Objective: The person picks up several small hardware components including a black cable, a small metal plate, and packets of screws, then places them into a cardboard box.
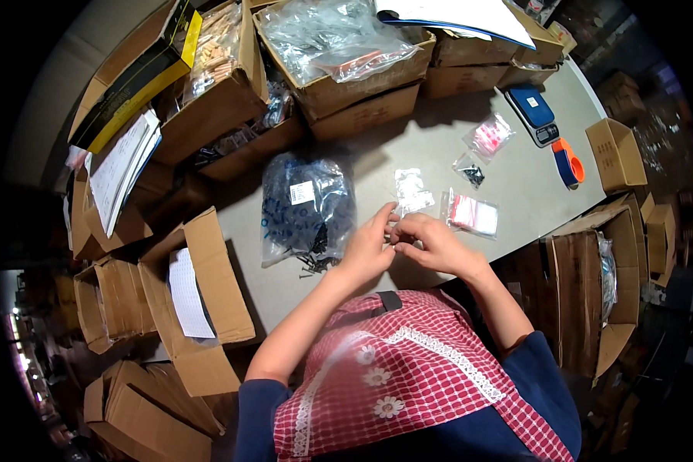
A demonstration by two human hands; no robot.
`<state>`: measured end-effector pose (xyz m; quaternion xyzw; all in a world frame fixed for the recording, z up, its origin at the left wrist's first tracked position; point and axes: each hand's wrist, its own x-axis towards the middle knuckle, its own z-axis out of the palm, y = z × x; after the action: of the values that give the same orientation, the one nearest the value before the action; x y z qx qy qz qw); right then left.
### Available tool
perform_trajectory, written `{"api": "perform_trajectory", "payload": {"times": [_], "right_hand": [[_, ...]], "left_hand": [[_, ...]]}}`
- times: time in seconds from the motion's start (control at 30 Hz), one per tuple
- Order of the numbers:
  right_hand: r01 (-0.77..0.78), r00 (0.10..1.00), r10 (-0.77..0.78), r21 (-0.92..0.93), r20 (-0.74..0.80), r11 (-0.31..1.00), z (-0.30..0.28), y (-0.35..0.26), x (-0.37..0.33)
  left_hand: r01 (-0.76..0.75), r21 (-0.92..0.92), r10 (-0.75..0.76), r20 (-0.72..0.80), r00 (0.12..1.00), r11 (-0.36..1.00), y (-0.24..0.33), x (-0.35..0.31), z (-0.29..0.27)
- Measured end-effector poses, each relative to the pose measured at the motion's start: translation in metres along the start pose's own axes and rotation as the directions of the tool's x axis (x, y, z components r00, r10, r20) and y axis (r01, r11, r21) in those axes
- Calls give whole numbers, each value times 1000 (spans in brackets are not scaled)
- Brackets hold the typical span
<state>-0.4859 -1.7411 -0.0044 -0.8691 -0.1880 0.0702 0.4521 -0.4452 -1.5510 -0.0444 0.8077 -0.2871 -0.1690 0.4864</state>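
My left hand (369,246) and my right hand (433,242) meet above the table's near edge, fingers bent and fingertips almost touching. Anything pinched between them is too small or hidden to make out. Left of them lies a large clear plastic bag (306,215) of dark parts with a white label. Loose black screws (313,260) spill at its near end, close to my left wrist. Just beyond my fingertips are small clear bags (413,189). A stack of red-edged zip bags (473,215) rests beyond my right hand.
Farther right are a small bag of black pieces (470,172), a bag of pink-red ones (490,137), a digital scale (533,115) and an orange tape roll (577,160). Filled cardboard boxes (366,100) line the back. Open cartons stand left (219,277) and right (620,296).
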Motion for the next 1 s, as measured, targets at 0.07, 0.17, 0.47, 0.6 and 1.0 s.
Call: {"api": "perform_trajectory", "payload": {"times": [0.07,0.17,0.47,0.6,1.0], "right_hand": [[-12,1000,12,8,-2,1000,0,1,0],[15,1000,-15,-10,-7,1000,2,5,-1],[-41,998,44,69,-35,997,10,19,-8],[-213,956,258,276,-140,937,-1,55,-7],[-127,970,36,-382,-239,915,-12,126,7]], "left_hand": [[-19,-6,20,13,1000,1000,1,0,-1],[-50,18,49,20,999,999,0,0,-3],[-1,-12,1,-12,1000,1000,-12,0,9],[-4,127,14,-81,997,992,-19,3,20],[-442,488,380,226,897,753,-44,-14,7]]}}
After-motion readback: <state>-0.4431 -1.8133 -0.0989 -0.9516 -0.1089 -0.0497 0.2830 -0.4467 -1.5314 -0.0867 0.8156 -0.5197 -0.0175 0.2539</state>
